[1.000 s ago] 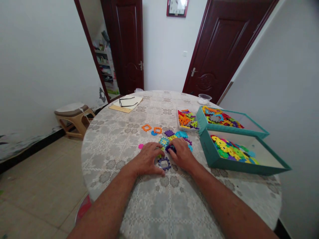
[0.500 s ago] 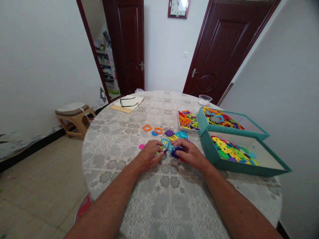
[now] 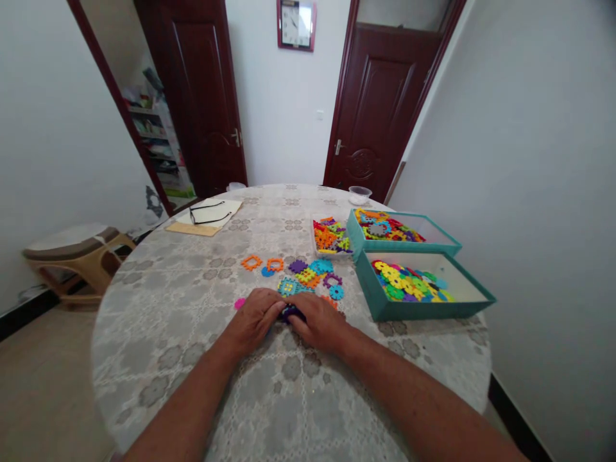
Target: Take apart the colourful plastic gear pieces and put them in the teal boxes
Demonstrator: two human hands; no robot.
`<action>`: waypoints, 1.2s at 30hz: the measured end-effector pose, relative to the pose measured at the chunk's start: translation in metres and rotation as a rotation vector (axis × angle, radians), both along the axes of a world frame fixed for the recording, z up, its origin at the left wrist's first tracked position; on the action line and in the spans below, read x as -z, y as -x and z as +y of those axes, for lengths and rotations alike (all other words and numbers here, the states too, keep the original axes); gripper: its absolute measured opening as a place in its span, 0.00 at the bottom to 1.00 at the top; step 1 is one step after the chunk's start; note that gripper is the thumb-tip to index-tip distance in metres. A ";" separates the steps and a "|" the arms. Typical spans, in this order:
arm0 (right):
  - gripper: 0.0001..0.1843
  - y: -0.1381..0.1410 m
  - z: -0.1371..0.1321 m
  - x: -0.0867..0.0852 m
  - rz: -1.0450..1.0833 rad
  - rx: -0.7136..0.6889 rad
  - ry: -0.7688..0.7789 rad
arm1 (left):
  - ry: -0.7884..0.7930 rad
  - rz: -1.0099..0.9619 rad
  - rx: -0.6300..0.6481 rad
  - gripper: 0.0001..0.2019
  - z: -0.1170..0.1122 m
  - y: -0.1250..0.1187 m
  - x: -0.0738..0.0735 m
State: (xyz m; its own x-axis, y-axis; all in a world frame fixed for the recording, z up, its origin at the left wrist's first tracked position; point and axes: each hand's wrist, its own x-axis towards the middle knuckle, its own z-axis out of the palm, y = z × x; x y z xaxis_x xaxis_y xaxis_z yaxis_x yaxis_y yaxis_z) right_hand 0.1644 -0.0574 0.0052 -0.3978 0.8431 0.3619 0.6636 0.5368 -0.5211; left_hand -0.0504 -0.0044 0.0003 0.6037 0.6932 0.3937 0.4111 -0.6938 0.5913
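My left hand (image 3: 257,316) and my right hand (image 3: 318,318) meet near the middle of the table. Both are closed on a dark purple toothed building piece (image 3: 291,313), mostly hidden under the fingers. Just beyond the fingertips lies a light blue square toothed piece (image 3: 289,286). Around it are a purple toothed piece (image 3: 298,266), a yellow-green one (image 3: 307,275), a blue one (image 3: 321,265), a purple ring (image 3: 332,280) and a blue gear-shaped disc (image 3: 336,292). A pink disc (image 3: 239,303) rests left of my left hand.
Farther left lie two orange frames (image 3: 251,262) and a blue disc (image 3: 267,272). A clear tray (image 3: 332,252) and a teal two-part box (image 3: 428,310) hold many colourful pieces. Eyeglasses (image 3: 209,212) rest on papers. A clear bowl (image 3: 360,195) stands at the back.
My hands have drawn together and closer to me, with the dark purple piece between them. The light blue piece now lies beyond my fingers. The camera view has turned right.
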 end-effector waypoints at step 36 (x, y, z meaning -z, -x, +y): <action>0.20 -0.209 0.065 -0.117 -0.411 0.923 -0.283 | -0.023 0.008 -0.212 0.10 0.005 -0.002 0.006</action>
